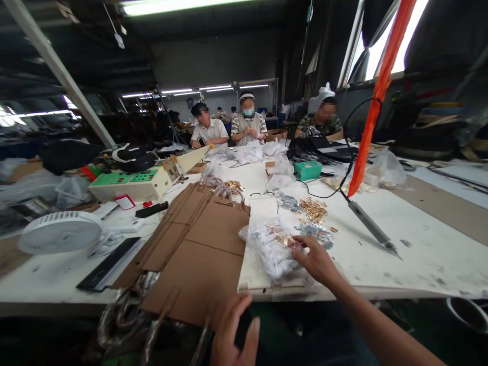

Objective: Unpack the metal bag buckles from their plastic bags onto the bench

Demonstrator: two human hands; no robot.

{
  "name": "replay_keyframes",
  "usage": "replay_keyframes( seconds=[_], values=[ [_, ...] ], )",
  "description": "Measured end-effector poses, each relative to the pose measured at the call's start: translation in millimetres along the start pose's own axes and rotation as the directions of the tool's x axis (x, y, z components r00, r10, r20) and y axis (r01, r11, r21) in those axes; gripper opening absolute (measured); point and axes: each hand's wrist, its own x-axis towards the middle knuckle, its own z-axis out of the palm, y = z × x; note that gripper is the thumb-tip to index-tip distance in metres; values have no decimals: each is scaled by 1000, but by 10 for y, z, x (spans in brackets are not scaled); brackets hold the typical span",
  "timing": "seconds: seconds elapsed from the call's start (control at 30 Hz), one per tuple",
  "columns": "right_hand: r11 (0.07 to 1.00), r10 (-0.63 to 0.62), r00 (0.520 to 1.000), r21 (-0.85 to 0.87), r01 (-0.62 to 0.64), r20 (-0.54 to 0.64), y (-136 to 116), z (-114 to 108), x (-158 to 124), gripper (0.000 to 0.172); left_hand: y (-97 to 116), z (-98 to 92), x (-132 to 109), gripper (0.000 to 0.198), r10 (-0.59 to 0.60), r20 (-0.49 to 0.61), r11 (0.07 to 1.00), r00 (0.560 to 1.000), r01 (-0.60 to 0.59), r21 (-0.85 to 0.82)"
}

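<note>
Right in at the fingertips: the thumb and index finger of the right hand point(315, 259) are drawn in close together at the right side of a clear plastic bag point(269, 254), near the table's front edge. They meet the bag beside some gold-coloured pieces; whether they pinch plastic or a piece, I cannot tell. The bag lies just left of those fingers, crumpled, with shiny bits showing through its film.

Down at the front edge, the left hand point(233, 333) is loosely open, thumb well away from the curved fingers, nothing showing in its grip. It's by the near right corner of the stacked brown panels point(213, 254), contact unclear; their plastic-wrapped handles point(122, 317) hang out past the table's front edge.

Just beyond the right hand, loose on the table point(412, 254): silver pieces point(318, 235) closest, a gold heap point(313, 208) behind them, more silver point(290, 203) to its left. Off to the right, a grey pen-shaped tool point(373, 229) slants down from a hanging orange strip point(375, 101).

Containers further back: another clear bag point(387, 168) bulges over toward the right, contents too blurred to name, and a green box point(307, 171) sits nearer the middle. Toward the left edge, a white fan point(60, 231) lies before a green-panelled machine point(129, 183). Three people sit along the far edge.
</note>
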Motion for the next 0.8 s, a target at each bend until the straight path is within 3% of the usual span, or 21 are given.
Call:
replay_keyframes(
  seconds=[0.13,0.23,0.37,0.5,0.57,0.63,0.7,0.8],
  values=[
    [999,33,996,42,-30,-82,97,23,-103,51,109,416,728,47,76,71,992,995,-82,93],
    [988,139,982,82,-130,-125,143,90,-170,65,142,612,937,32,128,212,981,969,-155,115],
    [964,212,977,173,-204,-30,116,80,-143,68,193,702,845,20,155,267,977,951,-187,99],
    [968,108,990,218,-125,89,4,-57,167,52,312,815,650,20,158,353,984,922,-179,27],
    [959,6,983,277,-57,182,-72,-116,440,44,409,903,565,31,165,425,981,890,-192,22],
    [952,-45,974,304,-26,222,-159,-155,719,42,514,961,520,59,183,498,975,848,-223,21],
    [960,-17,986,280,-31,166,-253,-195,893,41,598,943,538,76,239,533,961,811,-275,-13],
    [959,53,998,279,-43,-28,-404,-281,753,33,619,764,685,55,362,400,924,842,-381,-35]
  ],
)
